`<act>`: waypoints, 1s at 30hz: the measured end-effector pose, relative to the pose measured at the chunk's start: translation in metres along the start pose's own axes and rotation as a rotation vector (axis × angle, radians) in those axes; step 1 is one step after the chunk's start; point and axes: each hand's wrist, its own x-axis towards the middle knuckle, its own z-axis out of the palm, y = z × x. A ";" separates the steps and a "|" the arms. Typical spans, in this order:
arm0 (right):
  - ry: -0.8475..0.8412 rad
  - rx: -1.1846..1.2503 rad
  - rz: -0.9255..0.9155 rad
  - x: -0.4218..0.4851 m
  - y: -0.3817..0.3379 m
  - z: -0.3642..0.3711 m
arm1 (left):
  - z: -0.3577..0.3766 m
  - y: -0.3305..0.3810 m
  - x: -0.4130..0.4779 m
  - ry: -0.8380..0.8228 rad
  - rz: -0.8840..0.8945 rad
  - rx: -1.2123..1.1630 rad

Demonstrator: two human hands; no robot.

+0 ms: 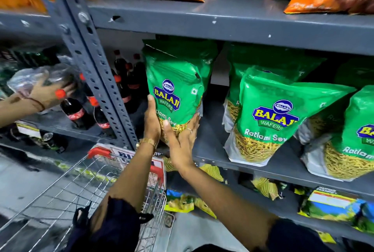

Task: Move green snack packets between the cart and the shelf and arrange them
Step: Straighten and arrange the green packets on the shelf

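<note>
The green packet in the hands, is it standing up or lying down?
Standing up. The green packet has its logo upright, held near its bottom by the left hand and right hand.

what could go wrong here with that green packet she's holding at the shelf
1. The held green packet is gripped only near its bottom by the left hand and right hand; its tall top could flop or slip.
2. It sits near the shelf edge, over the cart, so it may tip off if released early.
3. The neighbouring packets already lean forward; a nudge could topple them.
</note>
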 end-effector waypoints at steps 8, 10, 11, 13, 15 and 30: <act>-0.026 0.179 -0.025 0.039 0.013 -0.027 | 0.005 -0.013 -0.035 0.137 0.132 0.105; -0.043 0.216 -0.040 0.044 0.013 -0.032 | 0.005 -0.006 -0.032 0.140 0.138 0.075; -0.054 0.237 -0.050 0.044 0.011 -0.033 | 0.007 -0.001 -0.030 0.137 0.129 0.051; -0.090 0.281 -0.068 0.045 0.009 -0.033 | 0.010 0.006 -0.024 0.100 0.104 -0.003; -0.102 0.319 -0.073 0.044 0.007 -0.034 | 0.014 0.008 -0.022 0.061 0.071 -0.036; -0.148 0.320 -0.011 0.048 0.008 -0.036 | 0.013 -0.008 -0.023 0.195 0.047 0.076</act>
